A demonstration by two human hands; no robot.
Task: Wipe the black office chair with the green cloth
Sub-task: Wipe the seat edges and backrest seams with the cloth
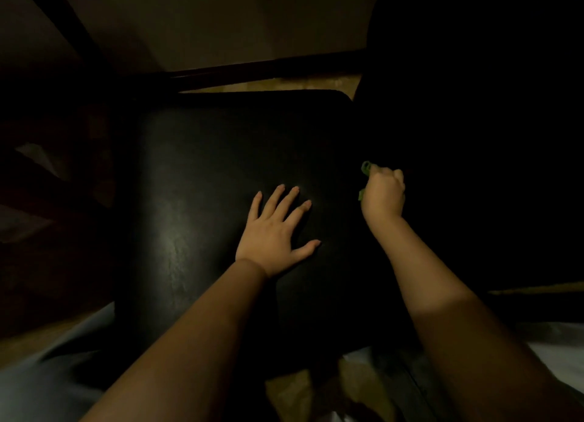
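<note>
My left hand (274,232) lies flat with fingers spread on the seat of the black office chair (221,175). A bit farther, at the seat's right side, my right hand (384,194) is a fist squeezing the green cloth (365,168).

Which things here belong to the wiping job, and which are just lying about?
Job: black chair seat; green cloth, gripped in the right hand; left hand, flat on the seat.
Lying about: dark bar beyond the chair; pale fabric at lower left.

Seat (196,184) free beyond flat left hand (271,235)
</note>
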